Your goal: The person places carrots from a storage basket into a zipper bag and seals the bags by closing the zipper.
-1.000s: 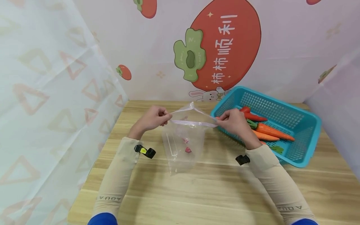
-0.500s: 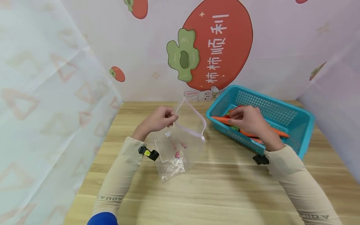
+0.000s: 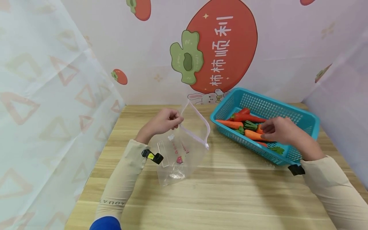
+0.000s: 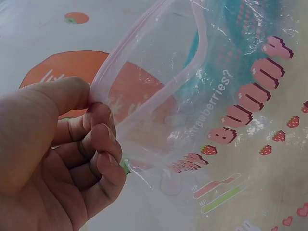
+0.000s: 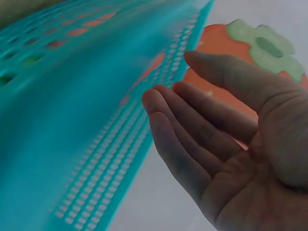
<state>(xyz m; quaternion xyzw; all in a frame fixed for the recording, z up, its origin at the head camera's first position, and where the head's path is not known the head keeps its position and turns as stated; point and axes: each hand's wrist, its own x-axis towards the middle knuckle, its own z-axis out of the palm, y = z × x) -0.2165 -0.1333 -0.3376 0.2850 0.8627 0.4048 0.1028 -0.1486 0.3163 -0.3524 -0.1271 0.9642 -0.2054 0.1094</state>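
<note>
My left hand (image 3: 162, 124) pinches the rim of a clear zip bag (image 3: 184, 166) between thumb and fingers. The bag hangs with its pink-edged mouth spread apart; the left wrist view shows pink "BUNNY" lettering (image 4: 252, 98) and small strawberries on it. My right hand (image 3: 283, 130) is above the blue basket (image 3: 315, 127), holding nothing, its fingers loosely bent and thumb apart in the right wrist view. Below it in the basket lie orange carrots (image 3: 254, 135) with green tops and red peppers (image 3: 248, 117). A green leaf (image 3: 277, 150) shows near the basket's front wall.
The basket stands on the right of a wooden table (image 3: 218, 195), near the back wall sheet (image 3: 155, 64) printed with a large persimmon. A patterned side sheet (image 3: 49, 111) borders the table on the left.
My right hand has let go of the bag's rim and moved right over the basket. The left hand keeps its pinch, and the bag's right side now sags lower.
</note>
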